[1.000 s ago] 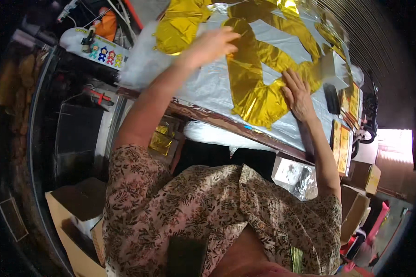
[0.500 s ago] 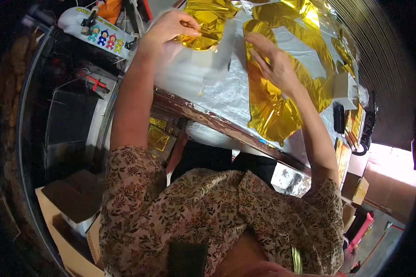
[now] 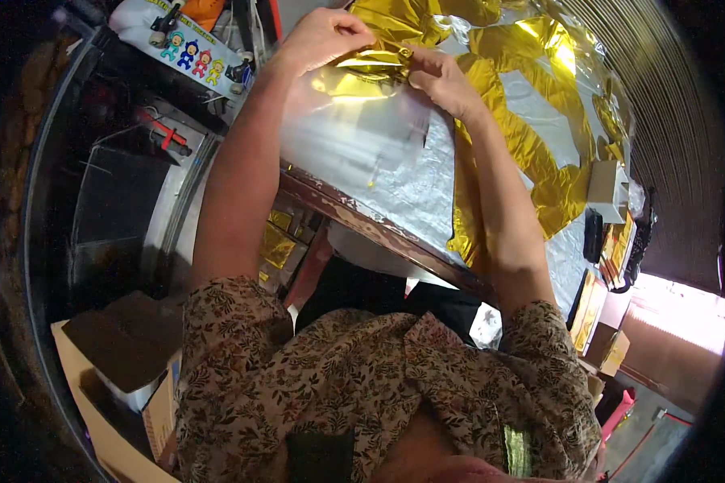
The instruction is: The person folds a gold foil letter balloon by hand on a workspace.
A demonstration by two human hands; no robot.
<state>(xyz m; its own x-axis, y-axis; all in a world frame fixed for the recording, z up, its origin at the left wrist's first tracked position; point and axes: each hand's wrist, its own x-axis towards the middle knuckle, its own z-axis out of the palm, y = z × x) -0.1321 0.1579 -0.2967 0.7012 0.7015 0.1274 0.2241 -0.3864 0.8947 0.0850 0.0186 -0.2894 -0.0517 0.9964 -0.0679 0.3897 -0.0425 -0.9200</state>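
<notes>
A flat, shiny gold foil balloon (image 3: 391,22) lies at the far edge of the view, with its near end between my hands. My left hand (image 3: 324,40) is closed with fingertips pinching the foil from the left. My right hand (image 3: 447,82) pinches its right edge, thumb and fingers together. Below them a translucent plastic bag (image 3: 338,133), partly blurred, lies on the table, and gold foil shows at its upper end. A second, larger gold foil balloon (image 3: 568,201) is spread out under my right forearm.
The table (image 3: 415,193) has a silver covering and a worn brown front edge. At its right stand a white open box (image 3: 606,191) and a black case (image 3: 593,235). A skateboard deck (image 3: 185,48) is at the upper left. A cardboard box (image 3: 129,402) stands low at the left.
My right hand has moved left from above the larger balloon and closed on the foil beside my left hand. My left hand has shifted slightly rightward, still pinching.
</notes>
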